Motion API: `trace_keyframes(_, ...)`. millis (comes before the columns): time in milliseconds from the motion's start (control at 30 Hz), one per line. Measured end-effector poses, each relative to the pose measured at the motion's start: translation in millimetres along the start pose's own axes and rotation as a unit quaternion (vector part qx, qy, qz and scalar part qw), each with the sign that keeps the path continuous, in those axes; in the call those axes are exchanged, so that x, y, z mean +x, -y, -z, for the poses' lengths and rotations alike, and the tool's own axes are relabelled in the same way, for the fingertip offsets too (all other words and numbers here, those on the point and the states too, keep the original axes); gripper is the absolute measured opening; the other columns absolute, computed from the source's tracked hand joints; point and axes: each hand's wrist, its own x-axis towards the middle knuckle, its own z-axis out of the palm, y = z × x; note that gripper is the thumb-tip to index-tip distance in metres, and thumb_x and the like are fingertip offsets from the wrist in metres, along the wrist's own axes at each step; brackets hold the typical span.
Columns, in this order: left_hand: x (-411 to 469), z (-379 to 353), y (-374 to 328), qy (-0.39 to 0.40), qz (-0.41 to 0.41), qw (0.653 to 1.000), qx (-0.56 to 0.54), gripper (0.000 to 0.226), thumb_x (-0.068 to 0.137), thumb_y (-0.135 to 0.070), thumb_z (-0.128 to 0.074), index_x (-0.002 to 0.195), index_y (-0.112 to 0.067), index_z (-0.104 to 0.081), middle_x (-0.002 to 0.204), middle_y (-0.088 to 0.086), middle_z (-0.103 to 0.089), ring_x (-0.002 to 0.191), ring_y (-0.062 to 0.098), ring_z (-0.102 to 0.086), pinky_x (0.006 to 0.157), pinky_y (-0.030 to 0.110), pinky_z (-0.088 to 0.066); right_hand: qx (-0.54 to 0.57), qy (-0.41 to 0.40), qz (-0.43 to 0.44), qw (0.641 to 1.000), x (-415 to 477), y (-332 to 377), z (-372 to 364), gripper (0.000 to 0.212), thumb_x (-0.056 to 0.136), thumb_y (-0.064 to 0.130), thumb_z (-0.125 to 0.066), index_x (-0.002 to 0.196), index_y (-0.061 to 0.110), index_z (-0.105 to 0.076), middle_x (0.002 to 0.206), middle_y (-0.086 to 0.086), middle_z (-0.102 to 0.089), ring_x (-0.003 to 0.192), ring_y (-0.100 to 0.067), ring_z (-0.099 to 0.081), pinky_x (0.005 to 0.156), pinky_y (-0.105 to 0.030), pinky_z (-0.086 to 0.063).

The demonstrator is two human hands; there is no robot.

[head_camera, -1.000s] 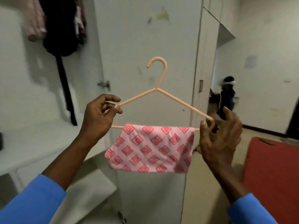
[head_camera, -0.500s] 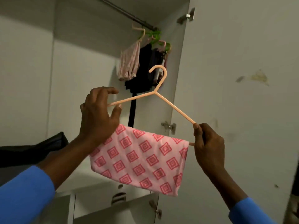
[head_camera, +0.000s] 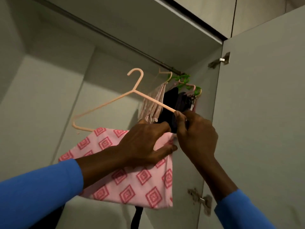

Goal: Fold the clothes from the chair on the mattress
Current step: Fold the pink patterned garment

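A peach plastic hanger (head_camera: 115, 100) is raised inside an open wardrobe, its hook pointing up below the rail (head_camera: 105, 33). A folded pink cloth with red diamond pattern (head_camera: 130, 180) drapes over the hanger's lower bar. My right hand (head_camera: 196, 136) pinches the hanger's right end. My left hand (head_camera: 146, 144) lies across the cloth and grips its upper right edge next to the right hand. Both blue sleeves reach up from the bottom of the view.
Several garments, one pale pink (head_camera: 153, 104) and one black (head_camera: 171, 111), hang on green and pink hangers (head_camera: 184, 81) at the rail's right end. The wardrobe door (head_camera: 264, 113) stands open on the right, with hinges on it. A white shelf edge (head_camera: 99, 214) sits below.
The view tilted up into the wardrobe. The hanger with the cloth rose toward the rail. My left hand left the hanger's left arm and moved right onto the cloth.
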Motion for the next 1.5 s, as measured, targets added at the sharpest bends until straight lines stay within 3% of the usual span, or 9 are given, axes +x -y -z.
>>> trace_keyframes(100, 11, -20, 39, -0.025, 0.008, 0.999, 0.035, 0.042, 0.092, -0.063, -0.056, 0.11, -0.024, -0.058, 0.09, -0.011, -0.061, 0.076, 0.011, -0.053, 0.08, 0.038, -0.039, -0.03, 0.026, 0.016, 0.999, 31, 0, -32, 0.031, 0.104, 0.047, -0.052, 0.09, 0.026, -0.07, 0.063, 0.007, -0.055, 0.053, -0.012, -0.049, 0.049, -0.023, -0.03)
trace_keyframes(233, 28, -42, 80, -0.063, 0.041, 0.995, 0.059, 0.048, 0.091, -0.073, -0.045, 0.111, -0.03, -0.054, 0.095, -0.014, -0.058, 0.086, 0.011, -0.055, 0.088, 0.041, -0.039, -0.064, 0.068, 0.003, 0.996, 71, -1, -74, 0.039, 0.105, 0.051, -0.046, 0.093, 0.023, -0.069, 0.072, 0.002, -0.061, 0.064, -0.021, -0.061, 0.061, -0.034, -0.054)
trace_keyframes(400, 46, -75, 124, -0.113, 0.114, 0.986, 0.038, 0.076, 0.089, -0.081, -0.036, 0.15, -0.035, -0.034, 0.148, -0.007, -0.046, 0.134, 0.016, -0.042, 0.113, 0.044, -0.029, -0.135, 0.042, 0.016, 0.99, 130, 3, -101, 0.031, 0.101, 0.039, -0.054, 0.103, 0.013, -0.069, 0.101, -0.014, -0.07, 0.097, -0.04, -0.068, 0.075, -0.041, -0.048)
trace_keyframes(533, 77, -91, 156, -0.101, 0.172, 0.979, -0.03, 0.101, 0.079, -0.092, -0.033, 0.16, -0.038, -0.009, 0.17, -0.003, -0.014, 0.155, 0.021, -0.015, 0.123, 0.058, -0.017, -0.149, 0.029, -0.002, 0.988, 190, 5, -120, 0.033, 0.102, 0.042, -0.053, 0.102, 0.013, -0.068, 0.096, -0.013, -0.067, 0.091, -0.038, -0.067, 0.077, -0.043, -0.053)
trace_keyframes(733, 132, -101, 205, -0.091, 0.175, 0.966, -0.17, 0.109, 0.075, -0.09, -0.039, 0.163, -0.035, -0.004, 0.173, -0.006, -0.001, 0.159, 0.021, -0.005, 0.123, 0.063, -0.017, -0.244, -0.008, 0.005, 0.97, 261, 26, -152, 0.032, 0.102, 0.04, -0.057, 0.111, 0.011, -0.065, 0.092, -0.008, -0.057, 0.098, -0.036, -0.064, 0.077, -0.039, -0.045)
trace_keyframes(967, 173, -113, 257, -0.099, 0.143, 0.967, -0.188, 0.114, 0.072, -0.09, -0.04, 0.163, -0.027, -0.012, 0.168, -0.002, -0.021, 0.153, 0.026, -0.026, 0.116, 0.059, -0.034, -0.312, -0.022, -0.003, 0.95, 304, 45, -183, 0.035, 0.103, 0.036, -0.058, 0.125, 0.008, -0.062, 0.109, -0.015, -0.062, 0.108, -0.038, -0.061, 0.081, -0.041, -0.041)
trace_keyframes(1233, 150, -144, 276, -0.056, 0.162, 0.952, -0.254, 0.109, 0.071, -0.085, -0.039, 0.162, -0.034, -0.01, 0.169, -0.005, -0.017, 0.153, 0.027, -0.024, 0.118, 0.062, -0.03, -0.331, -0.005, -0.036, 0.943, 292, 36, -221, 0.036, 0.103, 0.034, -0.056, 0.129, 0.01, -0.06, 0.13, -0.016, -0.062, 0.122, -0.041, -0.059, 0.095, -0.045, -0.047)
trace_keyframes(1400, 119, -165, 269, -0.078, 0.146, 0.949, -0.268, 0.103, 0.076, -0.082, -0.042, 0.162, -0.034, -0.014, 0.171, -0.005, -0.015, 0.156, 0.022, -0.019, 0.119, 0.062, -0.029, -0.35, 0.002, -0.042, 0.936, 276, 8, -225, 0.037, 0.104, 0.044, -0.052, 0.119, 0.012, -0.064, 0.111, -0.011, -0.064, 0.107, -0.038, -0.064, 0.082, -0.041, -0.048)
trace_keyframes(1500, 110, -180, 267, -0.086, 0.152, 0.945, -0.275, 0.102, 0.076, -0.086, -0.04, 0.162, -0.038, -0.013, 0.172, -0.006, -0.012, 0.157, 0.022, -0.018, 0.12, 0.063, -0.027, -0.359, -0.01, -0.026, 0.933, 269, -2, -226, 0.044, 0.105, 0.051, -0.044, 0.121, 0.015, -0.065, 0.115, -0.014, -0.066, 0.105, -0.039, -0.064, 0.085, -0.043, -0.049)
